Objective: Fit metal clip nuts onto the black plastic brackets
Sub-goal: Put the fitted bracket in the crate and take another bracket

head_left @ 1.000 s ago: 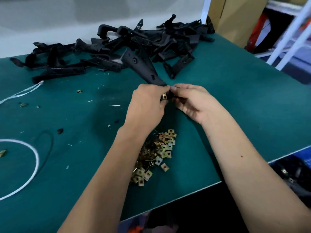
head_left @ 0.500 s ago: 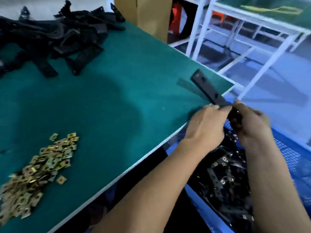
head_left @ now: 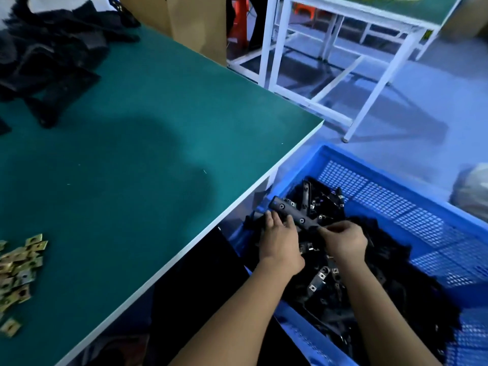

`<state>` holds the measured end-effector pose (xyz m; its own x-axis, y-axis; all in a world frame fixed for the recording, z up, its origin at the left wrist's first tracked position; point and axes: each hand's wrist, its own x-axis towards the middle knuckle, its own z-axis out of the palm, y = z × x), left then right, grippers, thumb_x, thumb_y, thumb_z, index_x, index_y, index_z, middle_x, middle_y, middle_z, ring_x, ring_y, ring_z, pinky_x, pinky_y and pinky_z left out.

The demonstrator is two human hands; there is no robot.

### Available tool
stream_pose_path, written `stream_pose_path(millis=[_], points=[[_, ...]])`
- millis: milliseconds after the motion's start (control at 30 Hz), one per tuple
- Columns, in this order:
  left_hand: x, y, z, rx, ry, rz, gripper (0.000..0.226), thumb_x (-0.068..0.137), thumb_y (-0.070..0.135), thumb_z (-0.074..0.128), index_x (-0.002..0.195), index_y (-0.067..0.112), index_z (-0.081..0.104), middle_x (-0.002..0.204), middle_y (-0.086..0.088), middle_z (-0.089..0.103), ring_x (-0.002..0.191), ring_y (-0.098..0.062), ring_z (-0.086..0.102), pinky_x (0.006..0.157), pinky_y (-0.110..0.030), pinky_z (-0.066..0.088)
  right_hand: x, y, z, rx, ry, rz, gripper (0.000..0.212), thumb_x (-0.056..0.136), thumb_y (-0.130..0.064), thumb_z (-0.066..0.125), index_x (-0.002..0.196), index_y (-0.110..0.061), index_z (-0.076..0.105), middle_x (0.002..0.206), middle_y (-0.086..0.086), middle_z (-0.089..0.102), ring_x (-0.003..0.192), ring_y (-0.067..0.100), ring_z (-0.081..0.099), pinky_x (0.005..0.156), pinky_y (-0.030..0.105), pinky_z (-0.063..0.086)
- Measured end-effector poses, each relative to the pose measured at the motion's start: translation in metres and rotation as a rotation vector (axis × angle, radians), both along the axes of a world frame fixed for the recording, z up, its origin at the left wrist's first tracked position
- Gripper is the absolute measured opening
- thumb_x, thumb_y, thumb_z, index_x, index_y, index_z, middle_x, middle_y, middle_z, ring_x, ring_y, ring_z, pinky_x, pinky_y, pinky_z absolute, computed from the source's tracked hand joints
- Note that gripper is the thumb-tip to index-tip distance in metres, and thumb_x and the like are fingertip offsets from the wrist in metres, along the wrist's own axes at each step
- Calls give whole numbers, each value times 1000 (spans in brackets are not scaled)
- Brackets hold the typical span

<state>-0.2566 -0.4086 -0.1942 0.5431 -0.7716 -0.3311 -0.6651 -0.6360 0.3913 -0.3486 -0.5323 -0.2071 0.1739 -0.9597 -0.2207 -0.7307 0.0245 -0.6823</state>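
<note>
Both hands hold one long black plastic bracket low over a blue crate beside the table. My left hand is under its near side, fingers curled on it. My right hand pinches its right end. The crate holds a heap of finished black brackets with metal clip nuts showing on them. Loose brass-coloured clip nuts lie in a pile at the table's left front. A blurred pile of bare black brackets sits at the far left of the table.
The green table has a white edge running diagonally beside the crate. Beyond it stand a cardboard box and a white metal frame table. A pale bag lies on the floor to the right of the crate.
Both hands carried the bracket from the middle of the table, off its right edge and down over the blue crate. The view swung right and downward with them.
</note>
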Motion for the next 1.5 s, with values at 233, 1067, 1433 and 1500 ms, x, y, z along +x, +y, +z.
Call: stream_pose_path(millis=[233,1067,1433,1500], points=[[-5,-1,-18,98,215,-251,79,86,24,68,155,17,31,154,-15,31,146,-36,28,117,-48,38,-3,-28,7,-88,278,36,20,76,-20,80,63,-14,65,60,6,64,52,19,55,44,20,36],[246,219,202,-949,-249,1091,22,75,10,57,80,26,72,94,2,74,102,-22,66,94,-35,52,323,243,200,-207,-312,1123,29,86,-19,72,116,-20,68,108,10,67,89,21,59,79,27,45],[280,338,181,-1233,435,1425,10,90,-3,62,92,2,70,96,-16,69,78,-28,72,75,-37,64,411,315,190,577,-672,838,30,93,-15,71,122,-19,74,91,0,73,61,13,58,47,21,47],[276,351,182,-1222,463,1342,18,90,-5,62,103,4,70,104,-17,69,86,-31,73,74,-35,64,399,331,187,536,-688,908,17,94,-15,68,104,-20,80,91,-1,76,63,14,61,49,22,47]])
